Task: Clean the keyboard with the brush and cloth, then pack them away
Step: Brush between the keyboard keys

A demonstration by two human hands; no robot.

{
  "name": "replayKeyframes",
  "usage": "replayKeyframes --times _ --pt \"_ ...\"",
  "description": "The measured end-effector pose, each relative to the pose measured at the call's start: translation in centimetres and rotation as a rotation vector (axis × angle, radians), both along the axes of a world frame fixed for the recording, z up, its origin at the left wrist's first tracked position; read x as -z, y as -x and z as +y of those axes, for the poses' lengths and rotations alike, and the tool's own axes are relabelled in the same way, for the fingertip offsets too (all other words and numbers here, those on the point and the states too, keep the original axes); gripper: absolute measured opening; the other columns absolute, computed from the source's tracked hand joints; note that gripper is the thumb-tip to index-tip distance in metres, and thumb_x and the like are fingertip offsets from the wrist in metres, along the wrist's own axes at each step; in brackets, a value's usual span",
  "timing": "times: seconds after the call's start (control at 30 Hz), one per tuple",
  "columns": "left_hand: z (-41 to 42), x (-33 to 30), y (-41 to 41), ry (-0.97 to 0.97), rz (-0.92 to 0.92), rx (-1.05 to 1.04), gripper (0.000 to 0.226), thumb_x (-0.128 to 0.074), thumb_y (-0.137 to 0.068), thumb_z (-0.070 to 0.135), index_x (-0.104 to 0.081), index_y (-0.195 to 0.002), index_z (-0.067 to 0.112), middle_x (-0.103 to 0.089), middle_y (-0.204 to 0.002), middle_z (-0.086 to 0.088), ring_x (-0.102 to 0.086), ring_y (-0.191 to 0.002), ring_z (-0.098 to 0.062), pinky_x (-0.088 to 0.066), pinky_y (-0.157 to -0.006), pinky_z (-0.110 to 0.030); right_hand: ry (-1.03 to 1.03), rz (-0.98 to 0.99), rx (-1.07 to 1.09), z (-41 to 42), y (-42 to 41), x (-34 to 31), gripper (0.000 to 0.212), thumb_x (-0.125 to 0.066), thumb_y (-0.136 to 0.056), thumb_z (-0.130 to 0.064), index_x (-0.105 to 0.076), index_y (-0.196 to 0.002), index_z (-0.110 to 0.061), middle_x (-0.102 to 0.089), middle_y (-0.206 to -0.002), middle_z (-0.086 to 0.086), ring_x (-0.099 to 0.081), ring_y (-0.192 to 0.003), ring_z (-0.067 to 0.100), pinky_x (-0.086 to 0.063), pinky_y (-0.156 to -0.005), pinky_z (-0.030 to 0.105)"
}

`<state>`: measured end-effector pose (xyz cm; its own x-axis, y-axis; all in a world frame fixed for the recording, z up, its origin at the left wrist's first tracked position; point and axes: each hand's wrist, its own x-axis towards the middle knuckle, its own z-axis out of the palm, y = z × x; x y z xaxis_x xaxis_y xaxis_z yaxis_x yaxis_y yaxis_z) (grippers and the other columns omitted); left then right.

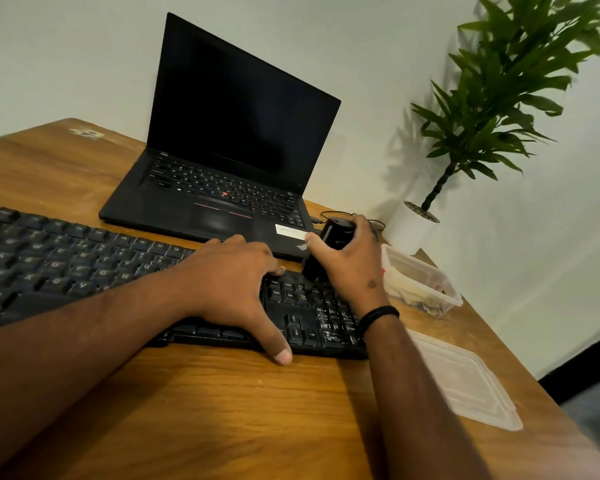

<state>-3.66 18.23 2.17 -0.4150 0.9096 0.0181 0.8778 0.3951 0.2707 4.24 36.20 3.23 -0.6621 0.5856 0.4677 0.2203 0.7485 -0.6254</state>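
near the table's (222,410) right edge, left hand (234,285) lies flat on keyboard (49,258), right hand (350,261) grips brush (329,247).

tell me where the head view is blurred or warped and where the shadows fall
Head view: wide-angle warp tilts the table edge and laptop; the plant casts a soft shadow on the wall; the right hand and black brush are slightly motion-blurred; the laptop screen shows no glare.
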Motion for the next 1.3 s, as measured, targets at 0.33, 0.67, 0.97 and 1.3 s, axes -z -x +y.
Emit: replayKeyframes --times 0.33,0.67,0.97,1.3 --pt "0.0 0.1 0.2 0.0 -0.007 0.003 0.131 -0.064 -0.039 0.097 -0.039 -0.15 0.032 -0.042 -0.144 0.02 -0.038 -0.122 -0.009 -0.037 -0.105 -0.037 0.139 -0.079 -0.314 1.8 -2.3 -1.3 0.027 -0.07 -0.068 -0.025 -0.056 -0.088 -0.012 -0.063 -0.087 0.016 -0.064 -0.086 0.031 -0.056 -0.076 0.051" --pt "0.0 0.1 0.1 0.004 -0.016 -0.003 0.129 -0.067 -0.04 0.095 -0.04 -0.149 0.031 -0.041 -0.144 0.019 -0.038 -0.124 -0.01 -0.036 -0.107 -0.038 0.142 -0.167 -0.453 2.2 -2.4 -1.3 0.025 -0.069 -0.069 -0.023 -0.056 -0.088 -0.014 -0.067 -0.088 0.017 -0.069 -0.085 0.015 -0.05 -0.058 0.019" --pt "0.0 0.1 0.2 0.009 -0.01 -0.002 0.13 -0.065 -0.039 0.096 -0.04 -0.15 0.032 -0.041 -0.144 0.02 -0.038 -0.123 -0.01 -0.036 -0.106 -0.038 0.003 -0.128 -0.358 2.0 -2.3 -1.6 0.028 -0.064 -0.062 -0.036 -0.056 -0.08 -0.016 -0.061 -0.083 0.017 -0.064 -0.083 0.037 -0.054 -0.076 0.056" --pt "0.1 0.0 0.0 0.023 -0.015 -0.008 0.131 -0.065 -0.039 0.096 -0.038 -0.151 0.033 -0.039 -0.147 0.018 -0.037 -0.127 -0.012 -0.035 -0.108 -0.039 0.031 -0.174 -0.423 2.6 -3.2 -1.8 0.045 -0.063 -0.059 -0.033 -0.053 -0.084 0.004 -0.056 -0.083 0.032 -0.056 -0.077 0.049 -0.043 -0.055 0.042"
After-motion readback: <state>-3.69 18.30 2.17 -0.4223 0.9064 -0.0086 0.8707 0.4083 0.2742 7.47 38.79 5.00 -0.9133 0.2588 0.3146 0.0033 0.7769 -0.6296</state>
